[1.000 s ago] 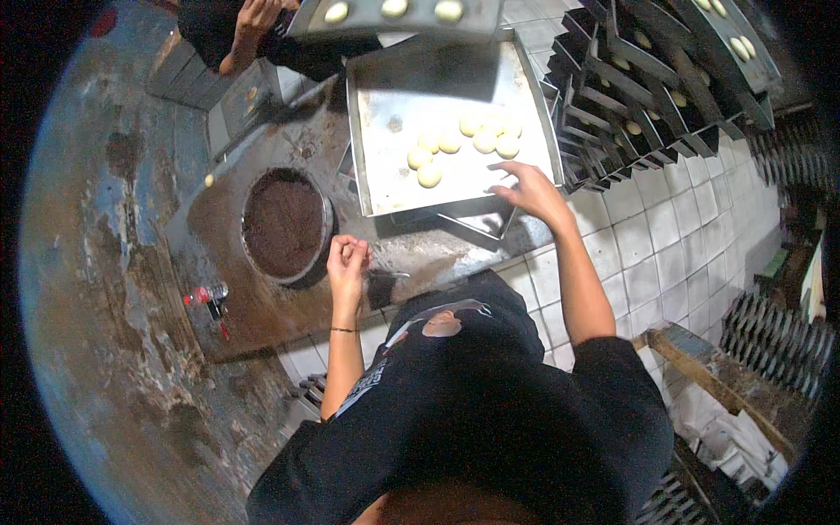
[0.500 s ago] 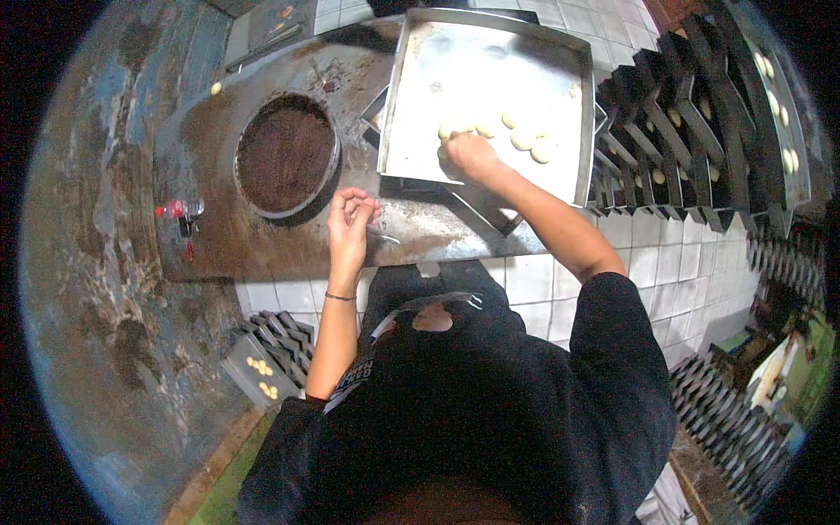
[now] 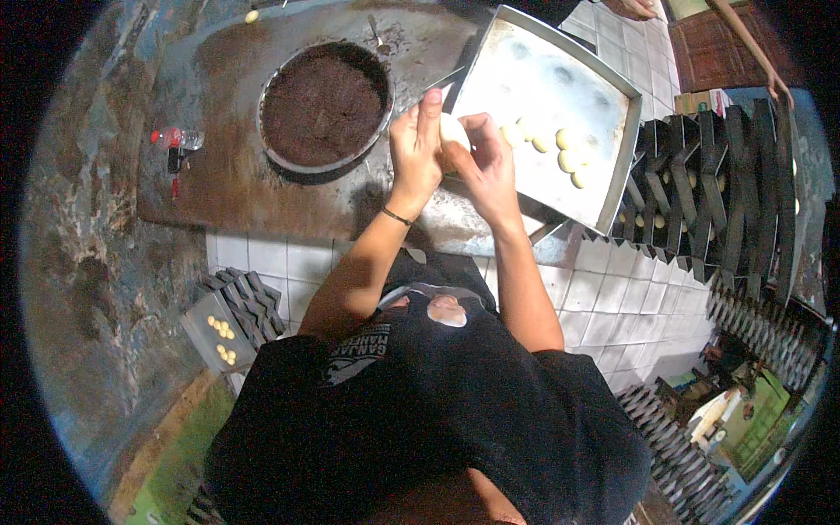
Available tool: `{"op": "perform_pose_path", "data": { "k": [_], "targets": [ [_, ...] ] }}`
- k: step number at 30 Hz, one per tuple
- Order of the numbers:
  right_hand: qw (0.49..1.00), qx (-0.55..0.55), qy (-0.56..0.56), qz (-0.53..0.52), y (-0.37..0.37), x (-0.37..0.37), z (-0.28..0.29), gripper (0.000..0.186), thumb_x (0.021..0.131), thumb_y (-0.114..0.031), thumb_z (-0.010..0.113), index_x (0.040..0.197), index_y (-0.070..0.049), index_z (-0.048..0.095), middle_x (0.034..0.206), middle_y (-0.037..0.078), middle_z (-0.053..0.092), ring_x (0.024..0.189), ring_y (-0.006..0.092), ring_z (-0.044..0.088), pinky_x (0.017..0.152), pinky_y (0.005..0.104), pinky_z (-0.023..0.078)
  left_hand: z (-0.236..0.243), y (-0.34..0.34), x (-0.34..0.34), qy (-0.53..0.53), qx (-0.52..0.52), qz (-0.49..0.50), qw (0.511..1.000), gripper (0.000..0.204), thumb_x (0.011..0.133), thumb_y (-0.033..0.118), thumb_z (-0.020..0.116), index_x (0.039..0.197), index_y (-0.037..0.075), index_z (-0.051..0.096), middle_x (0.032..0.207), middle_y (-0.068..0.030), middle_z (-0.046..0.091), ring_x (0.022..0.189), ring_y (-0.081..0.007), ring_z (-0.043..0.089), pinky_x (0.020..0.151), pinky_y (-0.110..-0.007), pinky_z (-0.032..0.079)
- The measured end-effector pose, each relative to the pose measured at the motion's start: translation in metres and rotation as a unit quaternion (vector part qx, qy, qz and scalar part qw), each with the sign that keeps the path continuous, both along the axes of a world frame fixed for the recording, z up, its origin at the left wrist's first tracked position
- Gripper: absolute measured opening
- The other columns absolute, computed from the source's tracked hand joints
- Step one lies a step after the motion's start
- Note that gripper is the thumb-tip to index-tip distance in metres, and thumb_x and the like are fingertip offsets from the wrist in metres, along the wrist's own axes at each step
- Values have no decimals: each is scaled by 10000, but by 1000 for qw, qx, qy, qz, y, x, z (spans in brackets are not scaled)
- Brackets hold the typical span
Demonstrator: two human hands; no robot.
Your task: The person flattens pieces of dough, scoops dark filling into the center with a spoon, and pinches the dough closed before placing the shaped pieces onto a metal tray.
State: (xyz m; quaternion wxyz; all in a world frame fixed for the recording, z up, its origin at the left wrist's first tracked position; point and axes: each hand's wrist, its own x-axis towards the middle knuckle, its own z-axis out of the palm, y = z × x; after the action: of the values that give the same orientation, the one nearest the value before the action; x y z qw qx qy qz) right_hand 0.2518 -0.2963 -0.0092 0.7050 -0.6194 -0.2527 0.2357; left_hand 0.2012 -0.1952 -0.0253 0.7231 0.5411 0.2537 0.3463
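Note:
A pale piece of dough (image 3: pixel 454 131) is held between my two hands, above the near left corner of a square metal tray (image 3: pixel 503 66). My left hand (image 3: pixel 417 150) grips its left side with the thumb up. From the right, the fingers and thumb of my right hand (image 3: pixel 486 168) close on the same piece. Several pale dough balls (image 3: pixel 568 161) lie in the tray, just right of my right hand. To the left of my hands stands a round pan (image 3: pixel 265 131) with dark brown crumbly filling (image 3: pixel 325 107).
A spoon (image 3: pixel 375 31) lies beyond the pan on the worn table (image 3: pixel 201 188). A small bottle (image 3: pixel 179 138) is at the left, a lone dough ball (image 3: pixel 252 16) at the far edge. Stacked trays (image 3: pixel 700 188) rise at right. Another person's hand (image 3: pixel 634 8) shows at the top.
My right hand has come out of the tray with a dough piece and met my left hand, which now grips it too. The view has shifted and turned.

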Motion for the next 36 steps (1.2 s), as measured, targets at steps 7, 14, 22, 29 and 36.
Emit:
{"op": "perform_pose_path", "data": {
  "k": [7, 14, 22, 29, 36],
  "targets": [
    [997, 21, 48, -61, 76, -17, 11, 135, 953, -95, 755, 983, 35, 737, 907, 59, 741, 798, 88, 648, 723, 247, 519, 3, 68, -46, -98, -109, -139, 979, 381, 1048, 444, 610, 947, 78, 642, 877, 37, 642, 749, -40, 594, 643, -213, 487],
    [979, -101, -21, 174, 111, -47, 32, 281, 1011, -238, 681, 1129, 5, 760, 891, 73, 708, 804, 132, 612, 703, 305, 489, -64, 131, -109, -142, 116, -162, 969, 483, 966, 392, 683, 1279, 40, 577, 1166, -89, 686, 1109, -201, 663, 992, -350, 542],
    [772, -558, -258, 162, 77, -93, -182, 368, 1010, -326, 606, 970, 17, 733, 990, 238, 688, 1024, 397, 686, 820, 496, 575, -142, 150, -196, 175, 276, -125, 937, 430, 811, 149, 834, 1193, 4, 702, 1212, -156, 718, 1185, -275, 660, 1028, -419, 502],
    [785, -500, -282, 234, 35, -144, -254, 293, 927, -58, 533, 1203, -34, 629, 1218, 232, 665, 1049, 413, 688, 871, 498, 569, -169, 218, -284, 328, -43, -7, 944, 316, 861, 64, 786, 1160, 9, 699, 1022, -73, 744, 833, -150, 686, 746, -311, 555],
    [768, -423, -422, 230, 171, -68, -157, 263, 926, -112, 546, 1157, -72, 666, 1323, 242, 632, 1079, 425, 671, 925, 503, 564, -132, 245, -299, 333, -110, 52, 935, 248, 875, 107, 844, 1082, 50, 720, 849, 13, 705, 656, -53, 579, 559, -247, 449]
  ]
}}
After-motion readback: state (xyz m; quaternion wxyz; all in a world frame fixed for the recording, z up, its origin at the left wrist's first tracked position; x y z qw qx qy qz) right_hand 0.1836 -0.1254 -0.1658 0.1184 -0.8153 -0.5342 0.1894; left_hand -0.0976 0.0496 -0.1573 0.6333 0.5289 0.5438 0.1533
